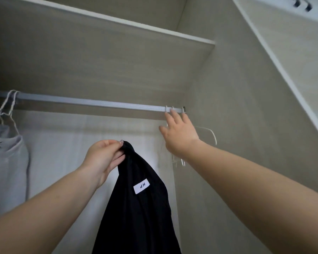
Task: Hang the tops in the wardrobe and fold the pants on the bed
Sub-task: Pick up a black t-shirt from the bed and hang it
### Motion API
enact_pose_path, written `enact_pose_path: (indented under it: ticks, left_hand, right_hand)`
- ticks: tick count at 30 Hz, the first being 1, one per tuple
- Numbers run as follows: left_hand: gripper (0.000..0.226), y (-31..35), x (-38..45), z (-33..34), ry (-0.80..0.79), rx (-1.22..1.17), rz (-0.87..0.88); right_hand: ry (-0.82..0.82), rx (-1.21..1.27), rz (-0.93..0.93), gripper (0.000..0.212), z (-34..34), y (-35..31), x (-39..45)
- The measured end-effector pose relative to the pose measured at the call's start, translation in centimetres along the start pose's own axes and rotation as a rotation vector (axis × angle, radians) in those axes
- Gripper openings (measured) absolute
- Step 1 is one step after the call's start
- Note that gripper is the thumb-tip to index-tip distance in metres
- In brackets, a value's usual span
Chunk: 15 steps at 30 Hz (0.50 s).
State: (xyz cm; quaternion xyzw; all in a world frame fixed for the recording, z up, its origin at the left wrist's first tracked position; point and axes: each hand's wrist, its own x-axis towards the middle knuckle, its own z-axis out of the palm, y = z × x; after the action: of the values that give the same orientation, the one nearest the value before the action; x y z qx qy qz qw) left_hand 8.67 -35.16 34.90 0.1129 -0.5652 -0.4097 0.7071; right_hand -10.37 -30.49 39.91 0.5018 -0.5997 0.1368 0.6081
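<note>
Left hand [103, 158] grip pinches black top [136, 208]; right hand [179, 133] fingers spread at hanger hooks [173, 109], rail [92, 103] bare between

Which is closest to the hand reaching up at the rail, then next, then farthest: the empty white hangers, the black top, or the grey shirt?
From the right hand:
1. Empty white hangers, right beside it at the rail's right end.
2. Black top, lower, pinched by the left hand.
3. Grey shirt, hanging far left.

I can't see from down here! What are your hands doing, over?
Left hand pinching black top. Right hand open, reaching white hanger hooks on wardrobe rail. Top not hung yet. Nothing blocking.
</note>
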Motion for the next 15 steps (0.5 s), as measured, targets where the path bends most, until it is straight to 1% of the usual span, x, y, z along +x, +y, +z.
enact_pose_path:
  ticks: [2, 4, 6, 9, 12, 15]
  left_hand:
    - [0.009, -0.3, 0.8, -0.3, -0.004, 0.006, 0.002]
    - [0.007, -0.7, 1.5, -0.6, -0.012, 0.013, 0.003]
    - [0.003, -1.1, 2.1, -0.9, -0.019, 0.024, 0.000]
    - [0.001, -1.9, 2.8, -1.1, -0.025, 0.035, -0.008]
    - [0.003, -2.6, 3.3, -1.2, -0.032, 0.044, -0.015]
    - [0.008, -3.1, 3.8, -1.3, -0.021, 0.067, -0.018]
  right_hand:
    - [-0.135, -0.040, 0.101, 0.054, 0.7, 0.4, 0.5]
    - [-0.240, -0.007, 0.176, 0.057, 1.2, 0.6, 0.6]
    - [-0.295, 0.045, 0.224, 0.051, 1.7, 0.7, 0.5]
    - [-0.263, 0.089, 0.222, 0.038, 2.7, 1.0, 0.5]
    - [-0.195, 0.102, 0.194, 0.035, 2.9, 0.9, 0.7]
    - [-0.119, 0.163, 0.221, 0.034, 2.7, 1.0, 1.0]
